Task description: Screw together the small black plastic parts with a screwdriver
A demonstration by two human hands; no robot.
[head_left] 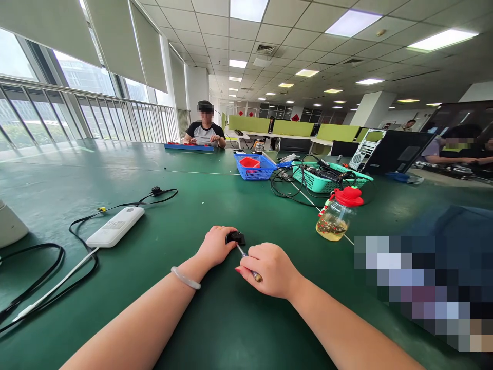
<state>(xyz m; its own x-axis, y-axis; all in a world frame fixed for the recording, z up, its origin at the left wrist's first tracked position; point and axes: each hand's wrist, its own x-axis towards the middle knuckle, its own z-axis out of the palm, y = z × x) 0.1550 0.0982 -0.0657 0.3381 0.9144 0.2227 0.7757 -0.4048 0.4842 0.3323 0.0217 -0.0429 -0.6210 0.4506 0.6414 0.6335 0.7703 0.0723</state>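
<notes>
1. The left hand (pixel 215 245) lies on the green bench (pixel 215 205), its fingers pressed together on a small black part (pixel 235 237) and pinning it to the surface.
2. The right hand (pixel 269 270) is curled around a screwdriver (pixel 246 259). The tip slants up to the black part, just in front of both hands.
3. A pale bangle (pixel 186 278) circles the left wrist.
4. To the left lies a white box (pixel 115 226) with a black cable (pixel 156 191).
5. To the right stands a red-lidded bottle (pixel 339 216).
6. Behind it are a blue basket (pixel 254 167) and a green basket (pixel 327 177).
7. A person (pixel 205 131) sits at the far end.
</notes>
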